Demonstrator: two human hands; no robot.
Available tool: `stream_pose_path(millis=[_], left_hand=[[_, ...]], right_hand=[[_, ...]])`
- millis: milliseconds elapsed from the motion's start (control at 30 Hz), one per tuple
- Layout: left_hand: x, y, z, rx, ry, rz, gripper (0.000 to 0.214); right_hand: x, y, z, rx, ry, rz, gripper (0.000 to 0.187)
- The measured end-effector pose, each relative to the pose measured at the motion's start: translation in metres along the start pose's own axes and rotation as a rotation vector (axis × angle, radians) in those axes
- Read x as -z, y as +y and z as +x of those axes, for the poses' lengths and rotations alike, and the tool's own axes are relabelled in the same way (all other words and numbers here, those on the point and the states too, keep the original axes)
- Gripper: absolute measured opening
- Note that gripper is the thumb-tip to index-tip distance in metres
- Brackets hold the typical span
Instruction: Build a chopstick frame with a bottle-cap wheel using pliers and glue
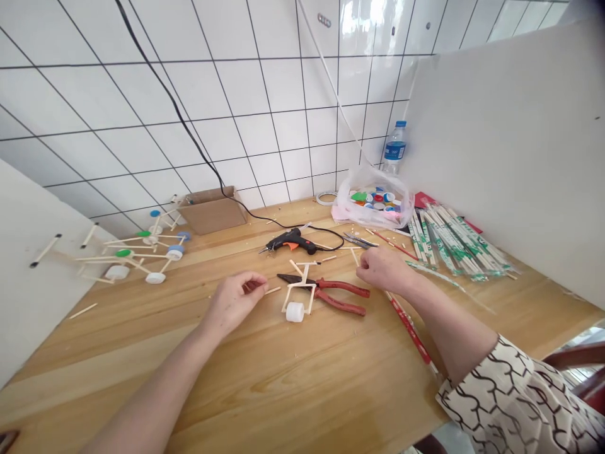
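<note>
My left hand (233,302) pinches a short wooden stick (271,291) between its fingers, just left of a small stick frame with a white bottle cap wheel (295,311). Red-handled pliers (341,294) lie under and to the right of that frame. My right hand (384,269) hovers over the pliers' far side, fingers curled. A thin wooden stick (354,256) rises from its fingertips, and I cannot tell whether the hand holds it. Just beyond lie small scissors (359,241).
A black and orange glue gun (290,241) lies behind the frame, its cord trailing left to a cardboard box (212,211). Stick models with bottle cap wheels (142,255) stand at left. A bag of bottle caps (373,205), a water bottle (394,148) and wrapped chopsticks (458,243) line the back right.
</note>
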State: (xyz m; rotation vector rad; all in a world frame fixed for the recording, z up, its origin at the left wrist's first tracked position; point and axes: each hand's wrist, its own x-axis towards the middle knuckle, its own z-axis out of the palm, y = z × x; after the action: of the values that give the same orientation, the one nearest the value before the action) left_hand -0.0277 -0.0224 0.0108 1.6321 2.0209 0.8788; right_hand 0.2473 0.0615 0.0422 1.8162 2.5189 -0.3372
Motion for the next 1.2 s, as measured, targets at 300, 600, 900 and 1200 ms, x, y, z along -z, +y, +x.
stream_pose_path(millis=[300, 600, 900, 1200], left_hand=[[-0.007, -0.009, 0.002, -0.055, -0.053, 0.101, 0.026], [-0.007, -0.011, 0.004, -0.083, -0.06, 0.107, 0.02], [-0.007, -0.003, 0.001, -0.082, 0.003, 0.086, 0.018], [-0.009, 0.026, -0.008, -0.006, -0.093, -0.044, 0.027]], right_hand=[[-0.008, -0.001, 0.001, 0.003, -0.051, -0.089, 0.024], [-0.008, -0.002, 0.002, 0.034, 0.017, -0.03, 0.025], [-0.017, -0.015, -0.008, 0.381, 0.078, 0.203, 0.017], [-0.028, -0.026, -0.017, 0.568, 0.232, 0.308, 0.021]])
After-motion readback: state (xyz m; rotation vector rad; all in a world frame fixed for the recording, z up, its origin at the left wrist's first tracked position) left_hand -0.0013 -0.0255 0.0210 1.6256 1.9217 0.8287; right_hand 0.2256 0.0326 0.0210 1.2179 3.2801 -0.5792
